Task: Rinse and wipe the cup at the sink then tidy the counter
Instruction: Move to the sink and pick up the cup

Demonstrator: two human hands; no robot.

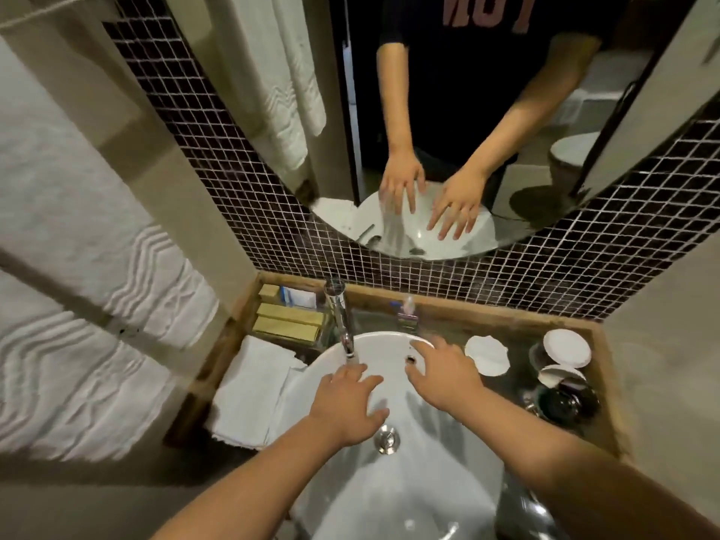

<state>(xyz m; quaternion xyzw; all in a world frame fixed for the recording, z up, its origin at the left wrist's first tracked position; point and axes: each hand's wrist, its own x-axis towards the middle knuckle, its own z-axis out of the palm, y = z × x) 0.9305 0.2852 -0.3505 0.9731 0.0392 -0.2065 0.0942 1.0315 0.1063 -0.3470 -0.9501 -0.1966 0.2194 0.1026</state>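
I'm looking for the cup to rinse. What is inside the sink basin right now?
Inside the sink: only the metal drain plug. No cup. Both empty hands, left and right, hover over it and hide part of the bowl.

Round mirror (448, 111): mounted on dark mosaic tile wall (506, 282). White towels (97, 305): hanging, far left. Folded white cloth (253, 387): on counter, left of basin. Tan boxes (288, 323): in a clear tray behind that cloth. White paper lid (487, 354): lying flat, right of basin.
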